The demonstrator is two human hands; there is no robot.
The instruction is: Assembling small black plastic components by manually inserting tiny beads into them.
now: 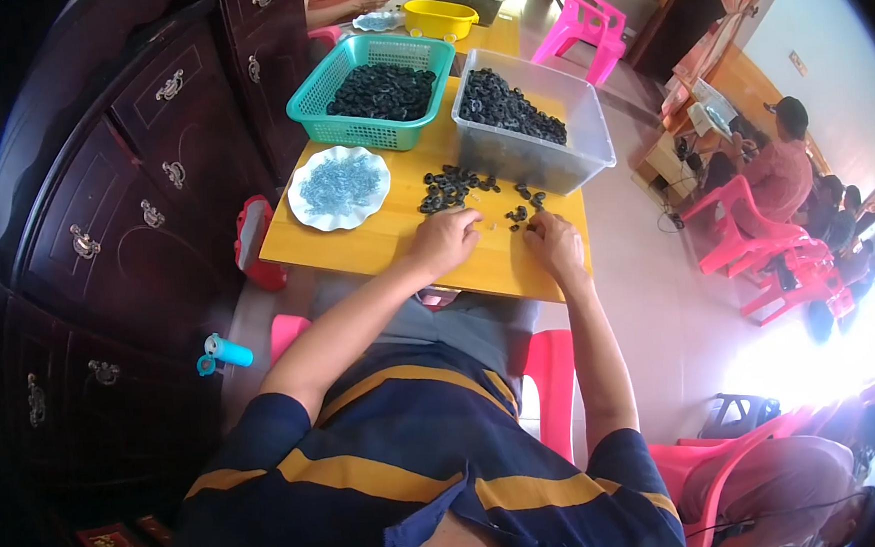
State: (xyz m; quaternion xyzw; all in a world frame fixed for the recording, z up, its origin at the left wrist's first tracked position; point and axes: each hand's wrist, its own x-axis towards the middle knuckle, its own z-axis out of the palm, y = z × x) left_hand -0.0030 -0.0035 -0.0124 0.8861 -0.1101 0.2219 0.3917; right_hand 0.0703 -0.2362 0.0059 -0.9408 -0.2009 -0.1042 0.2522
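My left hand [445,241] rests at the near side of the yellow tabletop [331,246], its fingers curled together beside a loose pile of small black ring-like pieces [449,186]. Whatever its fingertips may pinch is too small to make out. To the right, my right hand [556,243] is bent with its fingers closed next to a smaller scatter of the same black pieces [519,213]; its grip is partly hidden. A white scalloped plate [344,222] at the left holds many tiny clear-bluish bits [340,182].
Behind the plate stands a green perforated basket [354,131] of black pieces. A clear plastic box [511,164] with more stands at the table's right. Dark cabinets [142,191] line the left. A blue bottle [230,351] and pink chairs [745,220] are around; other people sit nearby.
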